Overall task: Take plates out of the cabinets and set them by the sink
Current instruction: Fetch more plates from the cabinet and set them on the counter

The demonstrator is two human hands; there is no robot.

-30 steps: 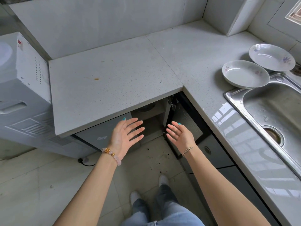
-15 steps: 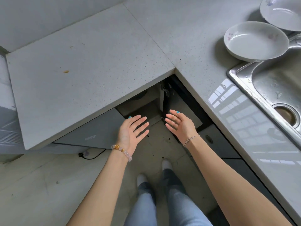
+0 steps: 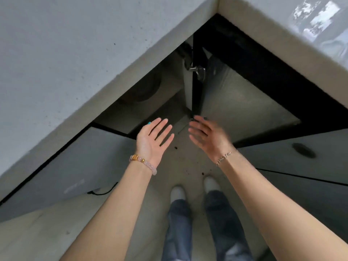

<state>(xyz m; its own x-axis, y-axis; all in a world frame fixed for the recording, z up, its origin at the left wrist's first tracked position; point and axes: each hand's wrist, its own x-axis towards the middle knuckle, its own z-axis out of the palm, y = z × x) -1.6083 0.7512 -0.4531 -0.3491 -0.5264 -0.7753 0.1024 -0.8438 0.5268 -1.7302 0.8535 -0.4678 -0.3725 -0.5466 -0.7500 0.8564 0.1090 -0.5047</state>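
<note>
The corner cabinet (image 3: pixel 150 110) under the grey countertop (image 3: pixel 75 53) stands open, and its inside is dark. A dim round shape (image 3: pixel 148 89) lies on the cabinet floor; I cannot tell what it is. My left hand (image 3: pixel 153 140) is held palm up with fingers spread, just in front of the opening. My right hand (image 3: pixel 207 134) is beside it, fingers apart and blurred, close to the lower edge of the folded door (image 3: pixel 244 102). Both hands hold nothing. No plate shows in this view.
A metal hinge (image 3: pixel 195 70) joins the two door panels at the corner. A closed grey cabinet front (image 3: pixel 71 170) is at the left, a drawer front with a round dark pull (image 3: pixel 303 150) at the right. My feet (image 3: pixel 194 187) stand on the tiled floor, with a black cable (image 3: pixel 103 191) nearby.
My head has dropped lower and closer to the cabinet, so the sink and the two plates have left the view. Both hands have stayed open and moved nearer the opening.
</note>
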